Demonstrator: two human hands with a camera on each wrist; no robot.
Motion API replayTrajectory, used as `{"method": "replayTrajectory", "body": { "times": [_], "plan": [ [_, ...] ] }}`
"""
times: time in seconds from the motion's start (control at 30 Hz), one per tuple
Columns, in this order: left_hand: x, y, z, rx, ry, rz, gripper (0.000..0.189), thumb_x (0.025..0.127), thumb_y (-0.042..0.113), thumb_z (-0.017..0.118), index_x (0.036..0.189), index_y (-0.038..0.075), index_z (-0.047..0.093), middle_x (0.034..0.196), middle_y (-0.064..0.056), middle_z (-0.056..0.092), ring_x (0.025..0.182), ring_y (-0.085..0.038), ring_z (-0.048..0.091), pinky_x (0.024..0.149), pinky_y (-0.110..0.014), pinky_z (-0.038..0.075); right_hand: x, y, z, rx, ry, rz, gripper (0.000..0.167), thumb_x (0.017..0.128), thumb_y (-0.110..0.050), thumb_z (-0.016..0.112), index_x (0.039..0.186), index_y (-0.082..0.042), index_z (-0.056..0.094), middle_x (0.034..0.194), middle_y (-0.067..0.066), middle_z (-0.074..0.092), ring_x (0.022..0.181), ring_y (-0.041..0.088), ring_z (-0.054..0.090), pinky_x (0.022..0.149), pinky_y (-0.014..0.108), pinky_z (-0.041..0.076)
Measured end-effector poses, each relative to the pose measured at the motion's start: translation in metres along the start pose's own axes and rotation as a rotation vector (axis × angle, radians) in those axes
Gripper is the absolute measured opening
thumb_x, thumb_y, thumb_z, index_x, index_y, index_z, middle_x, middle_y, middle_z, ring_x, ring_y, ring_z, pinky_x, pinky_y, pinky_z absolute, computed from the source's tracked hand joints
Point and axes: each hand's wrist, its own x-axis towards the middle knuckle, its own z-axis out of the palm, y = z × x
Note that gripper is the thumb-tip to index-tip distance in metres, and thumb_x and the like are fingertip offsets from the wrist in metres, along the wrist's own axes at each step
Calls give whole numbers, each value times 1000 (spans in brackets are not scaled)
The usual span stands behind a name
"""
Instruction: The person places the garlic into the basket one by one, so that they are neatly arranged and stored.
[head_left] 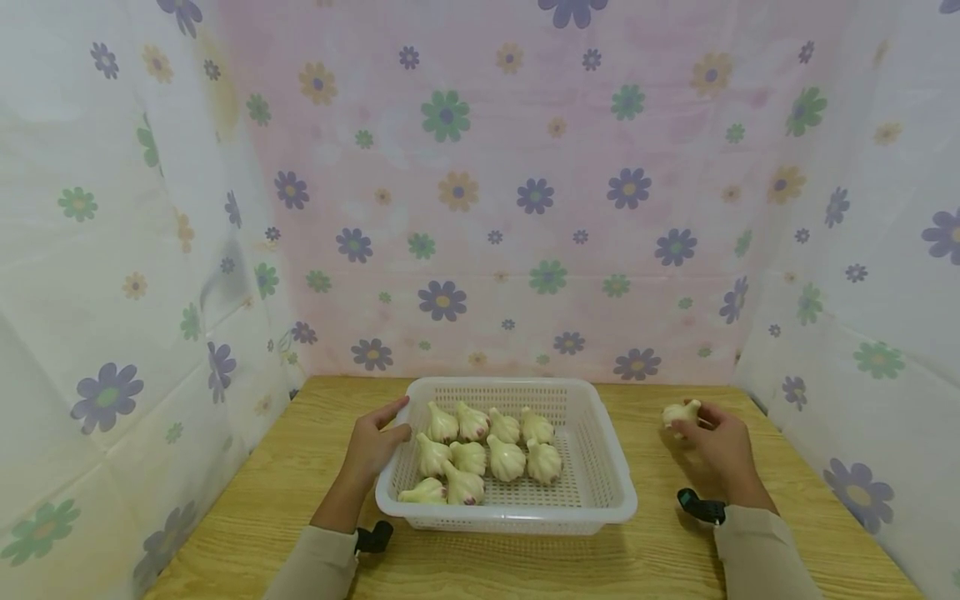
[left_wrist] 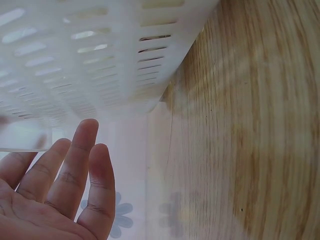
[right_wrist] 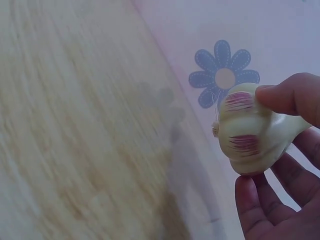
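A white plastic basket [head_left: 517,515] with slotted walls stands on the table, holding several pale garlic bulbs [head_left: 506,458], mostly toward its left half. My left hand [head_left: 372,446] grips the basket's left rim, thumb over the edge. In the left wrist view, the other fingers [left_wrist: 70,180] reach along the outside of the slotted wall. Off to the right of the basket, my right hand [head_left: 722,446] pinches one garlic bulb [head_left: 679,414] above the table. Purple streaks and a root tuft show on this bulb [right_wrist: 247,135] in the right wrist view, with the thumb on one side and fingers below.
The wood-grain table [head_left: 300,500] extends around the basket on both sides. Flower-printed sheets [head_left: 487,208] enclose the table at the back, left and right. Black straps with devices [head_left: 701,506] sit on both wrists.
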Motion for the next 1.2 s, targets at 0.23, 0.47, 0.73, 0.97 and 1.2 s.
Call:
{"method": "replayTrajectory", "body": {
  "times": [0.23, 0.47, 0.73, 0.97, 1.2],
  "plan": [
    [0, -1, 0, -11, -3, -3, 63, 82, 7, 67, 144, 19, 64, 153, -17, 54, 108, -28, 70, 76, -37, 64, 0, -12, 0, 21, 22, 3, 81, 96, -48, 68, 155, 3, 43, 151, 29, 49, 128, 38, 54, 71, 11, 54],
    [0, 0, 0, -10, -1, 2, 63, 82, 7, 66, 144, 19, 63, 153, -16, 54, 110, -30, 69, 75, -36, 64, 2, -20, -1, 19, 41, 11, 83, 95, -52, 68, 155, 1, 44, 150, 26, 51, 123, 29, 55, 70, 8, 50],
    [1, 0, 0, -14, 6, 2, 62, 82, 6, 66, 143, 18, 64, 152, -16, 55, 107, -27, 69, 74, -35, 63, 0, -42, -5, 26, 20, 11, 88, 94, -56, 68, 157, -2, 41, 152, 27, 50, 132, 38, 52, 71, 7, 47],
    [0, 1, 1, -17, 10, -6, 61, 83, 7, 67, 143, 20, 65, 151, -15, 56, 101, -26, 70, 72, -34, 63, -3, -58, -5, -16, 41, -52, 84, 93, -56, 69, 154, -3, 47, 148, 25, 55, 130, 39, 55, 71, 7, 47],
    [-1, 2, 1, 1, 14, -1, 61, 82, 7, 66, 143, 18, 65, 151, -16, 56, 104, -26, 69, 73, -33, 63, -5, -70, -6, -36, 52, -97, 82, 92, -59, 69, 153, -8, 50, 145, 22, 59, 127, 39, 57, 75, 20, 51]
  ]
}}
